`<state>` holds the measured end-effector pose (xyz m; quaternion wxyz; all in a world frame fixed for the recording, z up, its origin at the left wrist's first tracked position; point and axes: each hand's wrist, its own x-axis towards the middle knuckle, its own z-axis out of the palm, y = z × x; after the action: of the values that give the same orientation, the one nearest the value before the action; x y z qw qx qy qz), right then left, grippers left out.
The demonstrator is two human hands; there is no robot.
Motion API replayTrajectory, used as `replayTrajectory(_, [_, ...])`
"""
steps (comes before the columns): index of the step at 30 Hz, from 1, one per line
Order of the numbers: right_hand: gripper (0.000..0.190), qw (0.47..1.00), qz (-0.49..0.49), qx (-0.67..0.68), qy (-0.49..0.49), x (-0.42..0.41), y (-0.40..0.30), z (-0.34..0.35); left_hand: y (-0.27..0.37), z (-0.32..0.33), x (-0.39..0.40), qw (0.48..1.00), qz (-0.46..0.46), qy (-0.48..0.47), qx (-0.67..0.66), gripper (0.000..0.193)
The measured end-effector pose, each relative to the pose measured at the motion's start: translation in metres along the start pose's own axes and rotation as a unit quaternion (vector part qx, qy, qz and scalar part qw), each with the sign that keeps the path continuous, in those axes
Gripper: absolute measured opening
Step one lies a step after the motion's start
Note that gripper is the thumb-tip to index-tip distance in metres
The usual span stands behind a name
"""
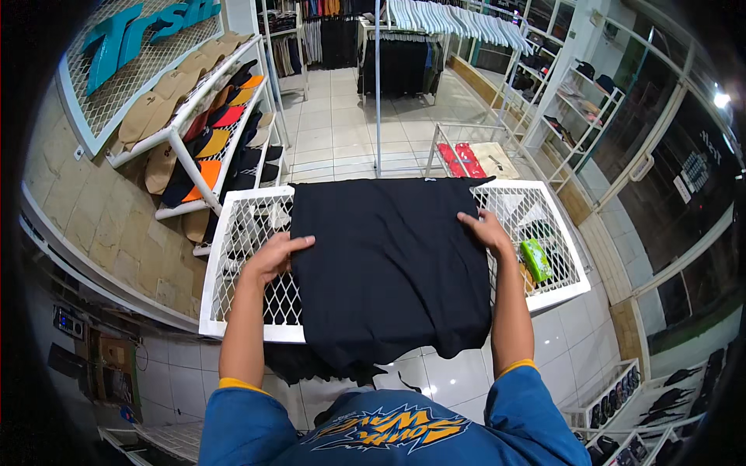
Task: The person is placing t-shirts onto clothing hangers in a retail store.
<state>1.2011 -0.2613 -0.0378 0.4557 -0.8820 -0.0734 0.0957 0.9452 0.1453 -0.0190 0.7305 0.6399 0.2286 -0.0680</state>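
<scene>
A black cloth garment (384, 268), probably a T-shirt, lies spread over the white wire-mesh table (250, 332), its lower end hanging past the near edge. With its thumb on top, my left hand (278, 255) grips the garment's left edge. My right hand (486, 229) holds the opposite edge a little farther up, thumb on the cloth and fingers partly hidden at the side. Some creases run across the right half of the fabric. A small pale tag (430, 179) shows at the far edge.
A green packet (536, 260) rests on the table's right side. Caps fill a white rack (186, 163) at the left. Beyond the table are white hangers (454, 23) on a rail and a low stand with red folded cloth (462, 160). Glass doors (670, 157) stand at right.
</scene>
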Motion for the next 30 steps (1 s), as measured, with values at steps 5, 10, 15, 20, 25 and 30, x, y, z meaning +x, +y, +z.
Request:
replayTrajectory(5, [0.079,0.989,-0.055,0.097,-0.095,-0.112,0.000,-0.028,-0.028,0.029,-0.068,0.991,0.101,-0.044,-0.076,0.034])
replayTrajectory(10, [0.073,0.992,-0.033,0.097,-0.068,-0.164,0.031,-0.040,-0.055,0.038,-0.115,0.983,0.124,-0.037,-0.134,0.030])
replayTrajectory(15, [0.055,0.967,-0.055,0.202,0.146,-0.163,0.062,-0.031,-0.063,0.069,-0.137,0.968,0.142,0.123,-0.166,0.036])
replayTrajectory(20, [0.071,0.992,-0.066,0.106,0.014,-0.202,0.093,-0.019,-0.120,0.090,-0.150,0.969,0.186,0.160,0.014,0.031])
replayTrajectory(25, [0.053,0.985,-0.121,0.101,0.070,-0.197,0.100,-0.025,-0.154,0.083,-0.141,0.950,0.155,0.270,-0.033,0.029])
replayTrajectory(30, [0.036,0.956,-0.226,0.105,0.154,-0.145,0.003,-0.050,-0.073,0.058,-0.104,0.903,0.251,0.349,0.027,0.031])
